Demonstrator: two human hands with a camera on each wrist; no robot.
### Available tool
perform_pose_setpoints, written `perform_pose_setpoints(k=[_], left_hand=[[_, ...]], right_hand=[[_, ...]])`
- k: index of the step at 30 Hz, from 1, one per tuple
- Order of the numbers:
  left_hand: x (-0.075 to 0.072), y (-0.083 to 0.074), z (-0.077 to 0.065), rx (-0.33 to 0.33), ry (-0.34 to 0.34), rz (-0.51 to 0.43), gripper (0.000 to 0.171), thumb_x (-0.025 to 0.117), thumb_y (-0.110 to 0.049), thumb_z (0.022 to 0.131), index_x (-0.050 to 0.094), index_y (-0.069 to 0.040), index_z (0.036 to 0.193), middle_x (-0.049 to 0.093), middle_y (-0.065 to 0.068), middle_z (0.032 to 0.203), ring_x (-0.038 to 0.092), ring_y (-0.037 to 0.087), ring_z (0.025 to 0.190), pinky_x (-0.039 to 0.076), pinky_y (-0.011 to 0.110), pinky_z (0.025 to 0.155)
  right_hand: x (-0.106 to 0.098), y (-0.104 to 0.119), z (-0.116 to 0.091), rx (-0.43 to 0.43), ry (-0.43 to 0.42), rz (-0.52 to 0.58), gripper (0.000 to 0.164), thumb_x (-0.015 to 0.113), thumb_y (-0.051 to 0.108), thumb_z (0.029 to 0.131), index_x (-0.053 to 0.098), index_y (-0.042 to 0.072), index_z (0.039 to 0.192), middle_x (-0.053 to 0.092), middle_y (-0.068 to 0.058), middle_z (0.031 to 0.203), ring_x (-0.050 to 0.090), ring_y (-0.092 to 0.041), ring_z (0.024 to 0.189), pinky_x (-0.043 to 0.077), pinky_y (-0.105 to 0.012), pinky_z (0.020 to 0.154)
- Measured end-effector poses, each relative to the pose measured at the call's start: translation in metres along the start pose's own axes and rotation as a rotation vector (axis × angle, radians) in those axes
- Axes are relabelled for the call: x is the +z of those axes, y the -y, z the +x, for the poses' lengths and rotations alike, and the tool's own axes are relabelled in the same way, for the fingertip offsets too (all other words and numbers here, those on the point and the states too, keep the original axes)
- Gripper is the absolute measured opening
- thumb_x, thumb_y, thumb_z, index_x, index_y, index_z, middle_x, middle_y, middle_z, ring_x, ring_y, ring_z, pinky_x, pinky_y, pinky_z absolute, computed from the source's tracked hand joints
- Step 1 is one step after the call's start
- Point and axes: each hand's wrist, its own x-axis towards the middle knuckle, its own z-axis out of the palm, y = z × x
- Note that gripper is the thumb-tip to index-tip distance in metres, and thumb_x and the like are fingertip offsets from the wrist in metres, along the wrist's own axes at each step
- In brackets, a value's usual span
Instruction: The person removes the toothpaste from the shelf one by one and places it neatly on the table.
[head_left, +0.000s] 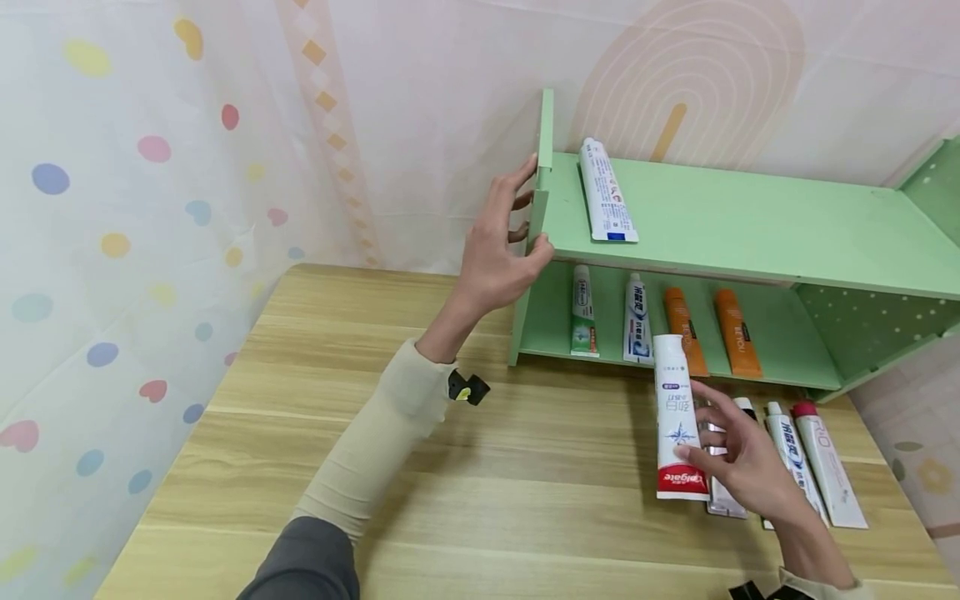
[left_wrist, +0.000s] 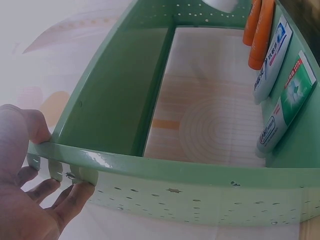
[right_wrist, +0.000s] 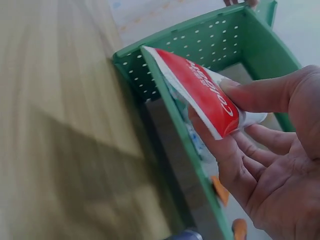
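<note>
A green two-level shelf (head_left: 765,218) stands at the back of the table. My left hand (head_left: 498,250) grips its left side panel, thumb at the front edge and fingers along the outer face. My right hand (head_left: 750,467) pinches a white and red Colgate toothpaste tube (head_left: 675,408) in front of the lower level, apart from the shelf floor. On the upper level lies a white toothpaste tube (head_left: 606,193). The lower level holds a green and white tube (head_left: 582,312), a white and blue tube (head_left: 637,321) and two orange tubes (head_left: 738,333).
Several tubes lie on the table (head_left: 450,508) at the right, among them a white tube with a red cap (head_left: 831,467) and a white and blue one (head_left: 795,458). My right hand partly covers others. A patterned curtain (head_left: 150,250) hangs behind and at the left.
</note>
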Motion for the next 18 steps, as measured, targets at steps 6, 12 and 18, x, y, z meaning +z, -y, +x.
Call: perform_pose_setpoints(k=[6,12,18], left_hand=[[0.000,0.000,0.000,0.002,0.000,-0.004,0.081,0.059,0.000,0.085,0.033,-0.013,0.161,0.041,0.008,0.158,0.058,0.028,0.133,0.062,0.033,0.091],[0.000,-0.002,0.000,0.004,0.002,0.000,0.081,0.059,0.000,0.085,0.033,-0.013,0.160,0.041,0.009,0.158,0.058,0.028,0.134,0.062,0.033,0.092],[0.000,-0.001,0.000,0.005,0.002,0.001,0.081,0.059,0.000,0.084,0.033,-0.013,0.160,0.041,0.008,0.158,0.058,0.029,0.133,0.062,0.033,0.091]], right_hand=[[0.002,-0.013,-0.006,0.064,-0.007,-0.033,0.082,0.076,-0.005,0.086,0.035,0.008,0.156,0.066,0.006,0.102,0.068,-0.013,0.071,0.055,-0.029,0.052],[0.002,-0.023,-0.010,0.123,-0.005,-0.014,0.082,0.076,-0.004,0.086,0.034,0.008,0.155,0.060,-0.002,0.096,0.056,-0.010,0.061,0.047,-0.029,0.045],[0.002,-0.028,-0.012,0.248,0.032,-0.031,0.085,0.076,0.005,0.089,0.029,0.012,0.159,0.055,-0.014,0.106,0.054,-0.009,0.063,0.049,-0.030,0.043]])
